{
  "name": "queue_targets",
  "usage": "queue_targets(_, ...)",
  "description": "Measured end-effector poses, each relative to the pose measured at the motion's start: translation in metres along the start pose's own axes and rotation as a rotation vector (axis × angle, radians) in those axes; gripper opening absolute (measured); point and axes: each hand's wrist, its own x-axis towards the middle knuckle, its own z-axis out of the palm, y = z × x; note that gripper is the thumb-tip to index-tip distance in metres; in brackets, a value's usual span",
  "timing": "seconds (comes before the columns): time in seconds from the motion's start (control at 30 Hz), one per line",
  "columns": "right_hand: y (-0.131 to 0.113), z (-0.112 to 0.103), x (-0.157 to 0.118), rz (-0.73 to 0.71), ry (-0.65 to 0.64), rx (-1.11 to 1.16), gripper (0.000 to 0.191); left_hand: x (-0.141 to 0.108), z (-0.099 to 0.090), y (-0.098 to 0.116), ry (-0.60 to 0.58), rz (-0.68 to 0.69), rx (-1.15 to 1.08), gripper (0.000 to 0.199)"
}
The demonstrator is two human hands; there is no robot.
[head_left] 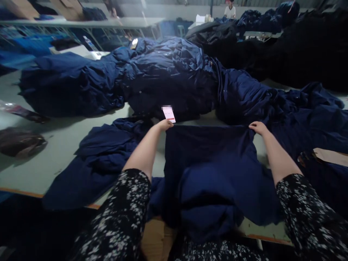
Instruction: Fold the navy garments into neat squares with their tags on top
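A navy garment (212, 148) is stretched between my two hands, its top edge nearly straight and its lower part hanging over the table's near edge. My left hand (165, 125) pinches the garment's upper left corner. Just beyond those fingers a white and pink paper tag (169, 114) sticks up; I cannot tell whether the hand holds it too. My right hand (258, 127) is closed on the upper right corner. Left of my left forearm lies a crumpled navy garment (106, 152) on the pale green table (62, 141).
A long heap of navy garments (168, 72) crosses the table's far side. At left lie a clear bottle (19, 110) and a dark brown bundle (21, 142). A tan card (331, 156) rests on fabric at right. Beyond are black cloth piles (304, 50) and a person (230, 11).
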Motion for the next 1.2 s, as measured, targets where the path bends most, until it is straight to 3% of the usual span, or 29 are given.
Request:
queue_targets(0.07,0.000,0.033,0.007,0.088,0.169,-0.186,0.059,0.005,0.031,0.011,0.145,-0.132,0.150,0.044)
queue_targets(0.13,0.005,0.064,0.001,0.068,0.207,-0.312,0.066,0.002,0.065,0.022,0.187,-0.133,0.219,0.052)
queue_targets(0.27,0.017,0.111,-0.017,-0.207,0.067,-0.446,0.056,-0.011,0.125,0.031,0.076,0.102,0.206,0.054)
queue_targets(0.33,0.021,0.126,-0.018,-0.303,0.016,-0.497,0.057,-0.012,0.147,0.030,0.030,0.061,0.193,0.060)
queue_targets(0.43,0.028,0.143,-0.011,-0.274,-0.018,-0.540,0.064,-0.006,0.171,0.032,0.022,-0.121,0.162,0.080)
queue_targets(0.57,0.050,0.153,-0.010,-0.132,0.002,-0.530,0.069,0.006,0.190,0.039,0.060,-0.109,0.176,0.089)
queue_targets(0.7,0.068,0.153,-0.007,-0.095,0.043,-0.504,0.073,0.030,0.191,0.042,0.073,-0.019,0.209,0.088)
queue_targets(0.87,0.062,0.148,0.021,-0.066,0.036,-0.481,0.073,0.078,0.177,0.043,0.026,-0.003,0.210,0.088)
queue_targets(0.93,0.052,0.144,0.027,-0.041,0.012,-0.478,0.074,0.083,0.173,0.049,-0.001,-0.021,0.212,0.089)
queue_targets(1.0,0.041,0.140,0.018,-0.024,0.003,-0.470,0.072,0.067,0.173,0.059,0.022,-0.028,0.207,0.084)
queue_targets(1.07,0.028,0.140,-0.010,-0.057,0.016,-0.438,0.067,0.029,0.177,0.068,0.055,0.021,0.189,0.074)
queue_targets(1.2,0.018,0.153,-0.117,-0.203,-0.031,-0.345,0.062,-0.083,0.195,0.069,-0.015,0.195,0.165,0.062)
